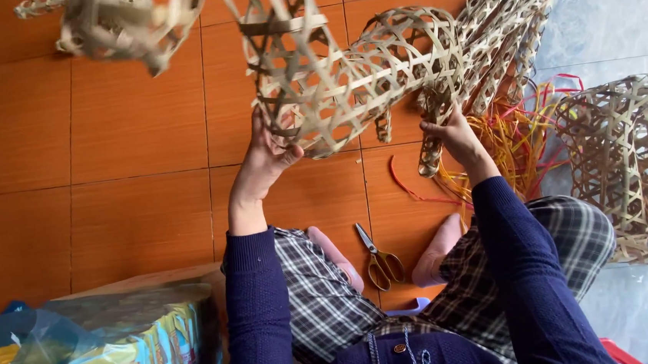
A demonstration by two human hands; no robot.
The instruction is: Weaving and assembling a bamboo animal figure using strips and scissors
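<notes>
1. Two hands hold one woven bamboo basket (354, 79) above the tiled floor (105, 145): left hand (268, 159) in a closed grip on its rim, right hand (451, 133) pinching the weave.
2. One pair of scissors (380, 258) lies between the feet; another basket (634, 157) sits at right.

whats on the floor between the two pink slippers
A pair of scissors with yellow handles lies on the orange tile floor between the slippers, blades pointing away from the person, seen in the head view.
</notes>
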